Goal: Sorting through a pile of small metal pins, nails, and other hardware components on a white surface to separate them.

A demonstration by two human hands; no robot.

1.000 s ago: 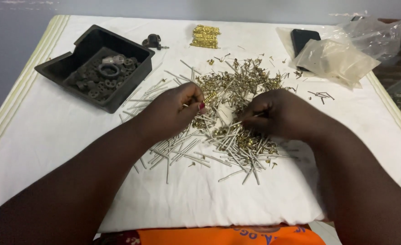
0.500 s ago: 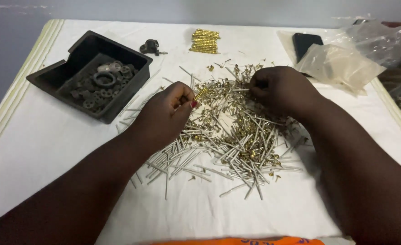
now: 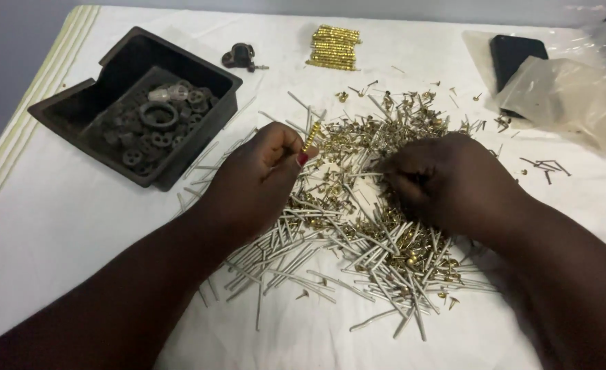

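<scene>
Sorting step: left hand (image 3: 258, 181) pinches brass screw (image 3: 308, 140) above pin pile (image 3: 358, 219); right hand (image 3: 447, 181) fingers curled into pile, grip unclear.

Soft even light, faint shadows, bright white cloth (image 3: 70, 226), blurred far-right corner

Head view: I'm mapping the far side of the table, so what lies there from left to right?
Black plastic tray of dark rings → small dark wheel-like part → neat row of brass pins → black phone → clear plastic bags.
</scene>
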